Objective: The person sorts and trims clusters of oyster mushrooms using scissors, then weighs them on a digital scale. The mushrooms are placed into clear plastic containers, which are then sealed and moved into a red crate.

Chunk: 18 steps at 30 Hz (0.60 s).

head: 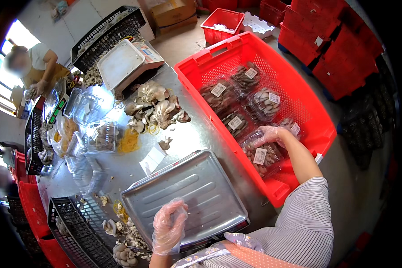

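My right hand (271,134), in a clear plastic glove, reaches into a red plastic crate (281,192) and touches a labelled clear clamshell of mushrooms (266,159) at its near end; whether the fingers grip it is hard to tell. Several more packed clamshells (217,95) lie in the crate. My left hand (171,222), also gloved, hovers over the metal pan of a scale (187,191) with curled fingers and nothing visible in it. Beyond the pan, a heap of oyster mushrooms (157,107) rests on the steel table beside yellow rubber bands (130,140) and a filled clamshell (101,135).
Another scale (122,65) stands at the far side. Black crates (80,231) holding mushrooms line the left. Empty clear clamshells (87,174) lie on the table. A person (37,67) works at upper left. Red crates (348,50) are stacked at right.
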Available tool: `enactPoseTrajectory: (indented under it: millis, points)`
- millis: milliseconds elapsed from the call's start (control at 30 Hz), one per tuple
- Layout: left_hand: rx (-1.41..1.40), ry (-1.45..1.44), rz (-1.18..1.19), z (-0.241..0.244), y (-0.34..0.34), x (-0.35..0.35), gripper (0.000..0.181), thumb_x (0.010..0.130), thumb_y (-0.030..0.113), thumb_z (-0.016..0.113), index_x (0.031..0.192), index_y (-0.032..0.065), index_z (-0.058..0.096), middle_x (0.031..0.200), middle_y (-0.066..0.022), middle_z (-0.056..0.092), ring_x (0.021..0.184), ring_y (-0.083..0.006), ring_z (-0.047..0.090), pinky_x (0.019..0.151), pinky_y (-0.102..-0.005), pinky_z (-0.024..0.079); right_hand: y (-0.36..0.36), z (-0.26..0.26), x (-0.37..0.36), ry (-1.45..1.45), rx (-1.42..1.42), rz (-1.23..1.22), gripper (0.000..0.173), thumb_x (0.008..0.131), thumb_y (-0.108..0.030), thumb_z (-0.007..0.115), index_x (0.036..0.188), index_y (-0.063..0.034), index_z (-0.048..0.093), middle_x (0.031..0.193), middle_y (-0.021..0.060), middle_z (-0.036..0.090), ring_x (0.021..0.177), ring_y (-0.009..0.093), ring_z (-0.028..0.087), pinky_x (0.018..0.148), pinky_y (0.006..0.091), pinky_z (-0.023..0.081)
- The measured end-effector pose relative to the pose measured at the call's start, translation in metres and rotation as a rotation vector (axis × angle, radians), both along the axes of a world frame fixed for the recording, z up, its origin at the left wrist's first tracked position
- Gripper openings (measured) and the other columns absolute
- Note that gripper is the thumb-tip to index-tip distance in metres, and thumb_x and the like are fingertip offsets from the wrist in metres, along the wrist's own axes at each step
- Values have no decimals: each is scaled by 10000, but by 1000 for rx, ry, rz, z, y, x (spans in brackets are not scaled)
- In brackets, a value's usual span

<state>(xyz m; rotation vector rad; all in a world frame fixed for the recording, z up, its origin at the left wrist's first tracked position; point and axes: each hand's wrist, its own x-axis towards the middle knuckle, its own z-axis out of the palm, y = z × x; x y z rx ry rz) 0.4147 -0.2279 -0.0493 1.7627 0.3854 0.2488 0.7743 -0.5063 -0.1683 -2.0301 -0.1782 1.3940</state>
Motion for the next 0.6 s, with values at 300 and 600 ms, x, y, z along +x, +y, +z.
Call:
enactPoseTrajectory:
  millis: [300,600]
  points:
    - [55,24,-40,1,-7,1,343,796,-32,652,1128,38,604,958,-101,676,862,-227,651,805,-321,500,-2,16,-15,-74,27,-90,661,677,-309,865,1238,-90,593,1017,61,651,896,139,617,769,306,501]
    - [50,19,-28,0,-3,0,341,796,-38,651,1124,41,605,935,-94,672,838,-215,646,797,-313,497,11,26,56,-382,237,-75,795,677,-339,848,1312,-13,500,1025,119,622,948,209,593,803,366,499]
